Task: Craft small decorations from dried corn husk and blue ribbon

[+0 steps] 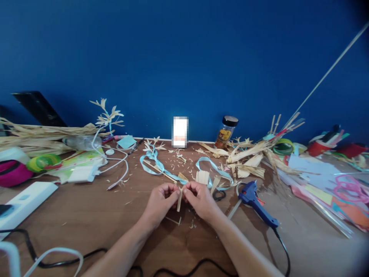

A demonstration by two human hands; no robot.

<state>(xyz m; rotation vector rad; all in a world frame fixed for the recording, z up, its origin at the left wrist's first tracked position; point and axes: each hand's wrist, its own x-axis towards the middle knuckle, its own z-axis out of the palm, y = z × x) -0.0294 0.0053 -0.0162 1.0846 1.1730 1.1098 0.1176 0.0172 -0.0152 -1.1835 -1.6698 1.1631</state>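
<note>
Between my two hands is a narrow strip of dried husk point(179, 202), pale tan, its lower end hanging down. My left hand point(163, 198) pinches its upper end from the left. From the other side my right hand point(198, 198) grips the same end, thumb and fingertips pressed together. Just beyond my fingers lie a light blue ribbon point(165, 173), a thin stick point(155, 169) and a cut piece of husk point(202, 177). A husk flower point(154, 146) rests behind the ribbon. Small husk scraps are scattered around.
A blue glue gun point(255, 202) with a black cord lies to the right. At the back stands a jar with a black lid point(226, 132). Pink scissors point(350, 188) sit far right. A white power strip point(27, 206) and cables point(57, 256) occupy the left.
</note>
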